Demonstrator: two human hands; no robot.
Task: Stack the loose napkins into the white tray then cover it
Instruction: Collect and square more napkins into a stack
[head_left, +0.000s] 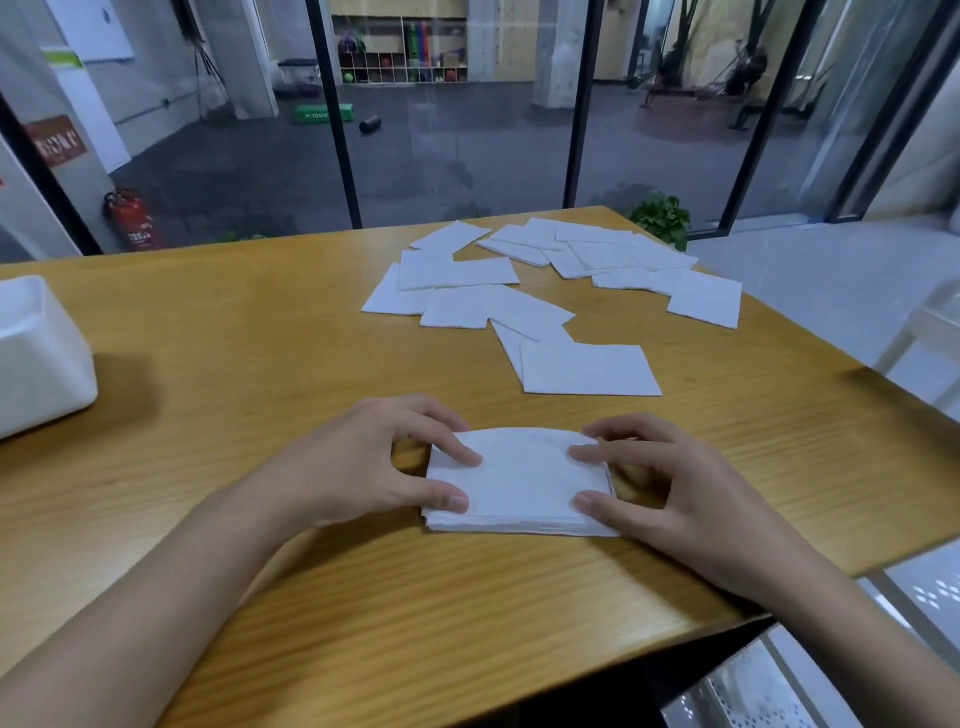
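Observation:
A neat stack of white napkins (519, 483) lies on the wooden table (234, 332) near the front edge. My left hand (358, 457) grips its left side, thumb at the near corner and fingers curled over the top. My right hand (670, 483) grips the right side the same way. Several loose white napkins (545, 291) lie scattered farther back, toward the far right of the table. A white box-shaped cover or tray (36, 358) stands at the table's left edge, partly cut off by the frame.
The table's right edge (831, 353) runs diagonally close to my right hand. A pale chair (930, 332) stands off the right side. Glass walls with black frames and a potted plant (662, 218) are behind the table.

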